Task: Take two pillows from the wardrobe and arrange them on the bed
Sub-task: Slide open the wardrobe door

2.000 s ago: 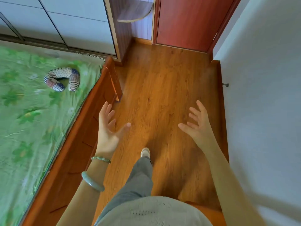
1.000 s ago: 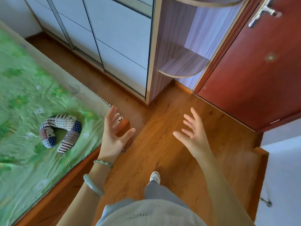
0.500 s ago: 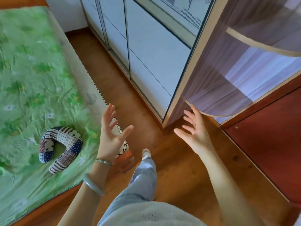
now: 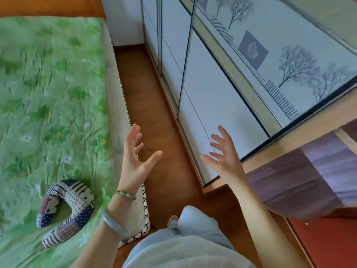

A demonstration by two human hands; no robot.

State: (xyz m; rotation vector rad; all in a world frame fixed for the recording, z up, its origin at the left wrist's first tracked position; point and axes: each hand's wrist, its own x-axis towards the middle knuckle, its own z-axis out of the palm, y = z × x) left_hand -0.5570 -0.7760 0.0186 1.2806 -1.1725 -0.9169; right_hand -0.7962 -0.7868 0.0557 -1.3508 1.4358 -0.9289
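I see the bed (image 4: 114, 88) under a green floral cover (image 4: 50, 84) — one U-shaped patchwork neck pillow (image 4: 66, 210) lies on it, near the edge facing the wooden floor (image 4: 154, 117).

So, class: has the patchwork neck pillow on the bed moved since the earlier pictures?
No. The neck pillow lies near the same corner of the green bedspread as before. Only the view has turned.
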